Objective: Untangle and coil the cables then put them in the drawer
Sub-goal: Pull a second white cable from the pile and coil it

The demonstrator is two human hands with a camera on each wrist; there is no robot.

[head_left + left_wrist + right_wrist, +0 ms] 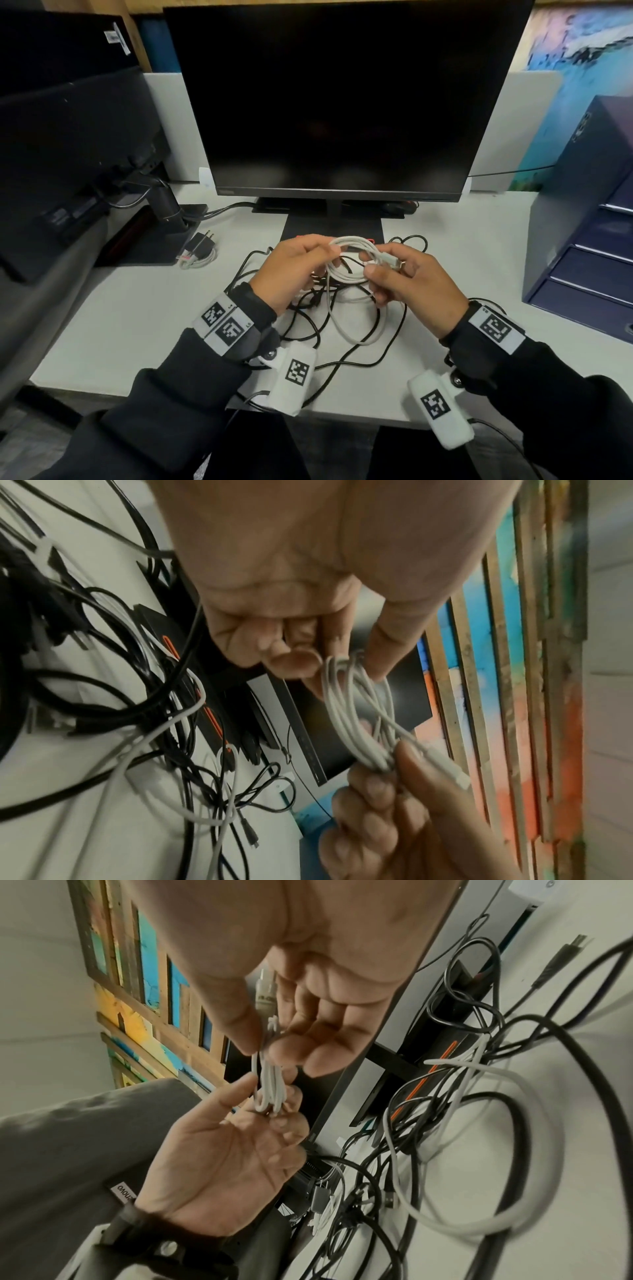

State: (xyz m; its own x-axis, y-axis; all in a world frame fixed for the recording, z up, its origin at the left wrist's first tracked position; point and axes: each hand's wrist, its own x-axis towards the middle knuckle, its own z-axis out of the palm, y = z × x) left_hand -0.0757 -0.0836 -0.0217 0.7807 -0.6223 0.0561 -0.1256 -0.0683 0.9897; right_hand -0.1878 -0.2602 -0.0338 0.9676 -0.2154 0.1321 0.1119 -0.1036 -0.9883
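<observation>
Beyond both hands: dark monitor (346, 99). Below them: tangled black cables (308, 329) on desk (137, 308). Pinched between left hand (291, 270) and right hand (411, 284): coiled white cable (352, 263). Seen only from right wrist: its plug (265, 993) against the right palm.

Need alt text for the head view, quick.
Both hands hold a coiled white cable above tangled black cables on a white desk. A dark monitor stands behind; a blue drawer unit sits right.
</observation>
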